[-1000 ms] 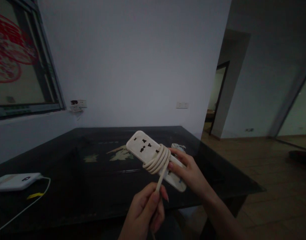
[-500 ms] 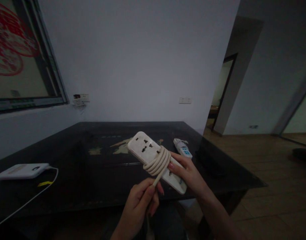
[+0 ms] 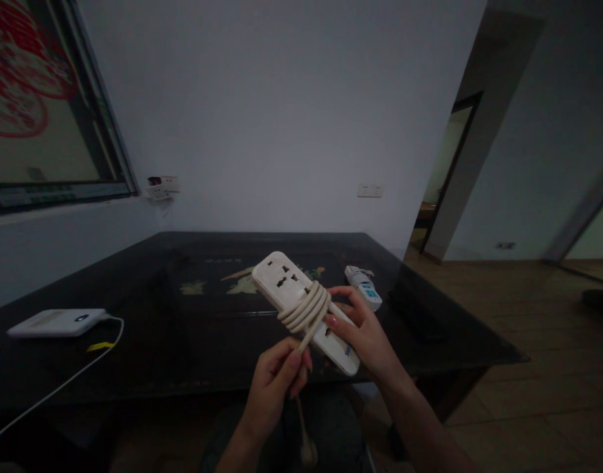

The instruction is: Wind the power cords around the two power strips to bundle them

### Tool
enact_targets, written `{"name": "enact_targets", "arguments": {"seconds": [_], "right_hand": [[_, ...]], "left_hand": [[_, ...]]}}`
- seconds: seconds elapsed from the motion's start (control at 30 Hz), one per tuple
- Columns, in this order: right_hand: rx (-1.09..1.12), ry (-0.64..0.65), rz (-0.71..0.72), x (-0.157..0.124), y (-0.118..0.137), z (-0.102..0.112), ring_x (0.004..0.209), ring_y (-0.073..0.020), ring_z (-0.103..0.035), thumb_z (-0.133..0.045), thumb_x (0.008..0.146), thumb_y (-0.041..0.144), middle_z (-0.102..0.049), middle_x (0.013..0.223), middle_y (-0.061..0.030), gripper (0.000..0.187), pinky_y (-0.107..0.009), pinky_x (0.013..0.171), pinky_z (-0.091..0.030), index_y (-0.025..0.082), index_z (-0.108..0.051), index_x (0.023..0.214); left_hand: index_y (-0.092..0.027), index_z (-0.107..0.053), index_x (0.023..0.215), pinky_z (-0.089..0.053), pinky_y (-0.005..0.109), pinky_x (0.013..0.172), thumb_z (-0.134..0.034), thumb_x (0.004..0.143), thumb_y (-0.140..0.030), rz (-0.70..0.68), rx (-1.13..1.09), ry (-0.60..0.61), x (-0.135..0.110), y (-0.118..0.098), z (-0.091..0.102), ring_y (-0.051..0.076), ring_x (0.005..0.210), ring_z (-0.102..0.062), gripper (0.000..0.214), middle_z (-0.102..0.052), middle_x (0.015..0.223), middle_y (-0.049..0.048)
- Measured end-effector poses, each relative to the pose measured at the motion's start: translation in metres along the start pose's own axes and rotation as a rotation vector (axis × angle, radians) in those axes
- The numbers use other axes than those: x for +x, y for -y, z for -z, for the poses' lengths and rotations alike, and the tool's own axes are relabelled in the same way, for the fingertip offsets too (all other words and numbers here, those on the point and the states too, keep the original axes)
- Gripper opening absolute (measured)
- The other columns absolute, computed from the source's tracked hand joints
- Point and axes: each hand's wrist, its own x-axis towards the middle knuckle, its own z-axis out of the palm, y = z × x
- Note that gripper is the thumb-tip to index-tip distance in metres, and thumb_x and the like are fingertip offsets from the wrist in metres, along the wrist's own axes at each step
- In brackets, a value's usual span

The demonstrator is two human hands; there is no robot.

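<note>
A cream power strip [image 3: 284, 284] is held tilted above the front of a dark table [image 3: 148, 335]. My right hand [image 3: 363, 335] grips its near end, fingers wrapped around the body. Several turns of its cream cord [image 3: 305, 310] are wound round the middle. My left hand [image 3: 276, 381] pinches the loose end of the cord just below the coil. The plug [image 3: 309, 452] dangles under that hand.
A white power bank [image 3: 58, 322] with a white cable lies at the table's left. A small white and blue device [image 3: 363, 286] rests on the table beyond my right hand. Wall sockets, a window at left and a doorway at right surround the table.
My left hand has drawn closer to the coil, shortening the free cord. The camera has tilted, so the plug now shows hanging below.
</note>
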Motion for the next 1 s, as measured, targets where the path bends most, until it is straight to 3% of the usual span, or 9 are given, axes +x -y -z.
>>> {"name": "enact_targets", "arguments": {"seconds": [0.27, 0.73, 1.0], "right_hand": [[0.121, -0.06, -0.006, 0.0, -0.011, -0.003, 0.057, -0.0105, -0.06, -0.079, 0.066, 0.039, -0.068, 0.074, 0.0005, 0.047, -0.019, 0.051, -0.045, 0.019, -0.056, 0.101], [0.189, -0.003, -0.051, -0.004, -0.004, -0.01, 0.052, -0.0092, -0.058, -0.078, 0.068, 0.04, -0.065, 0.071, 0.002, 0.048, -0.018, 0.047, -0.044, 0.019, -0.055, 0.105], [0.287, -0.007, -0.106, -0.008, -0.004, -0.005, 0.052, -0.0093, -0.06, -0.079, 0.066, 0.039, -0.066, 0.071, 0.0014, 0.048, -0.015, 0.045, -0.045, 0.018, -0.055, 0.103]], "left_hand": [[-0.014, -0.055, 0.068, -0.018, 0.019, 0.041, -0.055, 0.085, -0.054, -0.048, -0.04, 0.03, -0.002, 0.003, 0.0, 0.004, 0.041, -0.024, 0.043, -0.034, 0.047, -0.0073], [-0.013, -0.062, 0.071, -0.017, 0.017, 0.04, -0.052, 0.091, -0.043, -0.224, -0.011, -0.032, -0.009, -0.002, 0.006, 0.004, 0.04, -0.026, 0.037, -0.035, 0.044, -0.0062], [-0.013, -0.062, 0.066, -0.018, 0.015, 0.037, -0.056, 0.087, -0.046, -0.185, -0.064, 0.141, -0.004, -0.003, 0.015, 0.003, 0.039, -0.028, 0.04, -0.039, 0.046, -0.0046]]}}
